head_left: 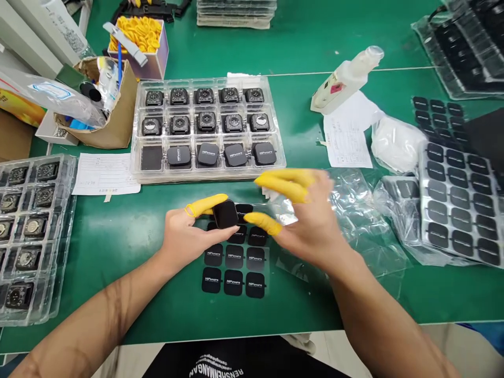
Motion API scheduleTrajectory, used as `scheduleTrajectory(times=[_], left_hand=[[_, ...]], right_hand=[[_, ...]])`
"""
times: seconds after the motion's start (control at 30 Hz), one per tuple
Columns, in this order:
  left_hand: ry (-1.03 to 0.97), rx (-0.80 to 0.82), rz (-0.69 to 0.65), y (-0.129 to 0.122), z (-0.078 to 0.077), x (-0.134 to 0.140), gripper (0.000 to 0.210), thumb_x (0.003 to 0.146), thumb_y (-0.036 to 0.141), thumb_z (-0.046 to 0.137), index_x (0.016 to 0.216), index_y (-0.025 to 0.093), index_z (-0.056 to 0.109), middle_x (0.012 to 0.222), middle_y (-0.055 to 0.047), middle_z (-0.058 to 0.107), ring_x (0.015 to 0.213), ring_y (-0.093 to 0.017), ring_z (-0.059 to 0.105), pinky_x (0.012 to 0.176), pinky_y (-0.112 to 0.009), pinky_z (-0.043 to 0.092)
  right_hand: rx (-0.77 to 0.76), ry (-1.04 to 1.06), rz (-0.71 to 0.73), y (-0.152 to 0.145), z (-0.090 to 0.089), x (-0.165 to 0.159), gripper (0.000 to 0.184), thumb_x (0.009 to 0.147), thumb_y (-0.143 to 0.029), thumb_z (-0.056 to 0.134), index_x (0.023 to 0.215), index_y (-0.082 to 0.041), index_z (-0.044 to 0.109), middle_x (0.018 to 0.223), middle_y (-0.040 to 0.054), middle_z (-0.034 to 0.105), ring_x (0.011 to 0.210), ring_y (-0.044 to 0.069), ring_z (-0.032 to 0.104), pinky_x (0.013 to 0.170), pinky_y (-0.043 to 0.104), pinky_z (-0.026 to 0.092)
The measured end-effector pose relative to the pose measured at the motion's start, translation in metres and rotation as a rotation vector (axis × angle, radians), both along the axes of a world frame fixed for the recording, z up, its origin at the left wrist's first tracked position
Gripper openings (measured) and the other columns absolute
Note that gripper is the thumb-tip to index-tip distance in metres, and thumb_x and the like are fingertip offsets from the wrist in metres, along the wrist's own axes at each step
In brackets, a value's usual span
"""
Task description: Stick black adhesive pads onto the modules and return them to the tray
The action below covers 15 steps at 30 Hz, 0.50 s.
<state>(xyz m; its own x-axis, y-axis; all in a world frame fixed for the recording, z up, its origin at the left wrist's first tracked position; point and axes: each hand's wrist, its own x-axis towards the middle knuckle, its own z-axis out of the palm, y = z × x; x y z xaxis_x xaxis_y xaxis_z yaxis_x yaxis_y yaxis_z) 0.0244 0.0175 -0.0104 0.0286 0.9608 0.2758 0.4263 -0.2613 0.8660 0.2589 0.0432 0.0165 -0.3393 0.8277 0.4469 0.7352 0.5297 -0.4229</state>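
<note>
Over the far end of the label sheet [234,256], the left hand [187,229] pinches a black watch [226,214]. Right of the sheet, the right hand [309,218] spreads wide, gripping nothing. Beyond the sheet sits a 15-pocket watch tray [207,176].

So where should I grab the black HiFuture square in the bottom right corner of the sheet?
I'd pinch the little tab on the right edge of that black square, coming in from the right. The square lies flat on its clear sheet, but the tab sticks out past its side. Both the left hand and right hand are farther up, so that corner is uncovered.
</note>
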Motion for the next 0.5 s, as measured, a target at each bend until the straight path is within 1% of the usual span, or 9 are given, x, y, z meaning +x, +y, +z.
scheduleTrajectory(times=[0.07,0.13,0.2,0.27,0.3,0.33,0.4,0.43,0.5], left_hand=[[0.007,0.025,0.006,-0.001,0.001,0.001,0.042,0.069,0.038,0.096,0.106,0.024,0.082,0.089,0.001,0.084,0.074,-0.02,0.08,0.078,-0.033,0.071],[0.019,0.042,0.009,-0.002,0.002,0.002,0.04,0.069,0.039,0.096,0.103,0.024,0.082,0.091,-0.001,0.084,0.077,-0.022,0.08,0.078,-0.035,0.071],[0.017,0.084,0.013,-0.003,0.003,0.003,0.039,0.068,0.039,0.097,0.101,0.023,0.082,0.091,-0.003,0.084,0.078,-0.024,0.08,0.078,-0.037,0.071],[-0.001,0.111,0.013,-0.004,0.003,0.004,0.039,0.067,0.038,0.098,0.098,0.023,0.082,0.089,-0.003,0.083,0.077,-0.025,0.081,0.077,-0.037,0.072],[-0.015,0.1,0.014,-0.004,0.003,0.004,0.039,0.066,0.038,0.098,0.098,0.023,0.082,0.088,-0.003,0.083,0.076,-0.024,0.081,0.077,-0.037,0.072],[-0.034,0.062,0.019,-0.003,0.004,0.004,0.04,0.065,0.037,0.099,0.098,0.022,0.082,0.088,-0.002,0.083,0.076,-0.024,0.081,0.078,-0.037,0.072],[-0.107,-0.08,0.033,-0.002,0.005,0.004,0.045,0.064,0.037,0.099,0.102,0.022,0.082,0.09,-0.002,0.084,0.08,-0.024,0.082,0.084,-0.038,0.073],[-0.166,-0.164,0.035,-0.001,0.006,0.004,0.047,0.063,0.037,0.1,0.104,0.021,0.082,0.091,-0.002,0.084,0.082,-0.025,0.082,0.086,-0.039,0.073],[-0.302,-0.308,0.022,0.002,0.007,0.003,0.051,0.062,0.038,0.1,0.107,0.018,0.082,0.093,-0.004,0.084,0.087,-0.026,0.083,0.088,-0.04,0.073]], right_hand=[[-0.171,0.087,0.055,-0.004,0.0,-0.004,0.033,0.091,-0.03,0.079,0.122,-0.029,0.067,0.103,0.0064,0.076,0.1,0.03,0.066,0.088,0.049,0.049],[-0.298,0.218,0.019,-0.006,-0.003,-0.008,0.022,0.091,-0.026,0.079,0.111,-0.03,0.071,0.09,0.0021,0.075,0.089,0.025,0.067,0.083,0.043,0.053],[-0.354,0.314,-0.039,-0.005,-0.005,-0.009,0.017,0.089,-0.025,0.08,0.104,-0.031,0.075,0.088,0.0011,0.074,0.084,0.022,0.068,0.08,0.04,0.055],[-0.381,0.345,-0.076,-0.004,-0.006,-0.009,0.012,0.088,-0.026,0.08,0.099,-0.032,0.078,0.088,0.001,0.074,0.082,0.021,0.069,0.077,0.039,0.057],[-0.396,0.351,-0.084,-0.004,-0.007,-0.009,0.009,0.088,-0.027,0.079,0.096,-0.032,0.079,0.088,0.0012,0.075,0.082,0.022,0.069,0.077,0.039,0.057],[-0.412,0.359,-0.087,-0.004,-0.008,-0.01,0.006,0.089,-0.029,0.079,0.094,-0.032,0.079,0.088,0.0013,0.075,0.082,0.022,0.069,0.076,0.04,0.058],[-0.432,0.389,-0.076,-0.003,-0.009,-0.012,0.001,0.09,-0.032,0.078,0.09,-0.032,0.079,0.089,0.0016,0.076,0.084,0.023,0.069,0.077,0.041,0.058],[-0.422,0.405,-0.062,-0.002,-0.009,-0.012,0.003,0.09,-0.034,0.077,0.089,-0.032,0.078,0.088,0.0017,0.077,0.085,0.023,0.069,0.08,0.042,0.058],[-0.362,0.43,-0.023,0.0,-0.006,-0.01,0.009,0.092,-0.038,0.076,0.085,-0.032,0.078,0.091,0.0029,0.077,0.094,0.025,0.07,0.09,0.048,0.056]])
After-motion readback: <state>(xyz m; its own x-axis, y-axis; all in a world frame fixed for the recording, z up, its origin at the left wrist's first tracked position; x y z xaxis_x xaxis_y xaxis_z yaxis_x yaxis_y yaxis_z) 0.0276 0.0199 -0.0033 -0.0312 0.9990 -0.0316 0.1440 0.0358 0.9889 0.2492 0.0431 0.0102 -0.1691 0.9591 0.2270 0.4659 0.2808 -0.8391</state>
